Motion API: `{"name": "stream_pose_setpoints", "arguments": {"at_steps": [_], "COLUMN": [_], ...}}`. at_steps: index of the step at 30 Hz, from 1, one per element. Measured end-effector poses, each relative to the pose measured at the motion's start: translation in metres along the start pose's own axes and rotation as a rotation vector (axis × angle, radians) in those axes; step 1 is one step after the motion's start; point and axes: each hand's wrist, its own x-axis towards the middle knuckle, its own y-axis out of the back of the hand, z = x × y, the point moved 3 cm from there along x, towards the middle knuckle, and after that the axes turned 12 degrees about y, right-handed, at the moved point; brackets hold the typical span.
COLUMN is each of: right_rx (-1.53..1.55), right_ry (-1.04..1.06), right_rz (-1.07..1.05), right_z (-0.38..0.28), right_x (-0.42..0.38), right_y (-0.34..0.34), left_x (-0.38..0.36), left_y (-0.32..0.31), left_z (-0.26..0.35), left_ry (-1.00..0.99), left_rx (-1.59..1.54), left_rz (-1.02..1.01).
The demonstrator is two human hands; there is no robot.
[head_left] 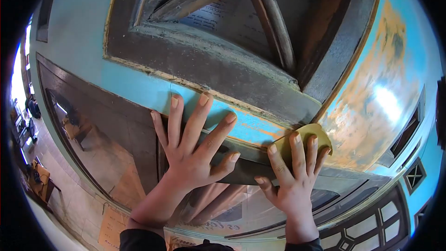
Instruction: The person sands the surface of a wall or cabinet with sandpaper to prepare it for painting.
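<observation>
My left hand lies with its fingers spread, the tips at the blue painted strip under the wooden frame; it holds nothing. Beneath the fingers of my right hand is a yellow sheet of sandpaper, pressed against the right end of that strip. Its far corner curls out past the fingertips. Orange scuffed streaks show in the blue paint between the two hands. The dark wooden frame, with crossed bars, rises just above; pale dust lies along its ledge.
To the right, a wall has blue paint worn through to orange patches. A dark doorway panel stands at the left, with tiled floor below. Lower right is a patterned dark door. Wooden furniture stands far left.
</observation>
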Motion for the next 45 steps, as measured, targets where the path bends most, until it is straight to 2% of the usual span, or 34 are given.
{"name": "stream_pose_setpoints", "arguments": {"at_steps": [4, 8, 13, 20, 23, 26, 30, 32, 35, 41, 45], "right_rx": [0.072, 0.047, 0.126, 0.099, 0.089, 0.11, 0.096, 0.115, 0.129, 0.03, 0.119], "right_ry": [-0.041, -0.047, -0.061, -0.045, -0.013, -0.048, -0.082, -0.092, -0.096, -0.042, -0.128], "right_rz": [0.021, -0.003, 0.025, 0.031, 0.049, 0.054, 0.043, 0.05, 0.058, 0.075, 0.101], "right_z": [-0.011, -0.009, -0.016, -0.017, -0.021, -0.019, -0.019, -0.021, -0.021, -0.019, -0.016], "right_x": [0.023, -0.004, 0.02, 0.003, 0.023, 0.016, -0.004, 0.011, 0.027, -0.007, 0.013], "right_y": [0.004, -0.008, 0.0, -0.007, 0.001, -0.006, -0.013, -0.005, -0.001, -0.017, -0.008], "left_x": [0.0, 0.0, -0.001, 0.0, -0.001, -0.001, -0.002, -0.002, -0.001, -0.003, -0.004], "left_y": [0.001, 0.0, 0.001, 0.002, 0.001, 0.001, 0.001, 0.001, 0.0, 0.0, -0.001], "left_z": [0.001, -0.001, 0.0, 0.0, -0.003, -0.003, -0.002, -0.002, -0.003, -0.004, -0.004], "left_ry": [0.007, -0.018, -0.008, -0.009, -0.098, -0.104, -0.034, -0.028, -0.118, -0.141, -0.141], "left_rx": [-0.003, -0.021, -0.026, -0.022, 0.019, 0.031, -0.004, -0.001, 0.043, 0.045, 0.039], "left_rz": [-0.019, -0.002, -0.002, -0.008, -0.009, -0.012, -0.014, -0.019, -0.011, -0.01, 0.0]}}
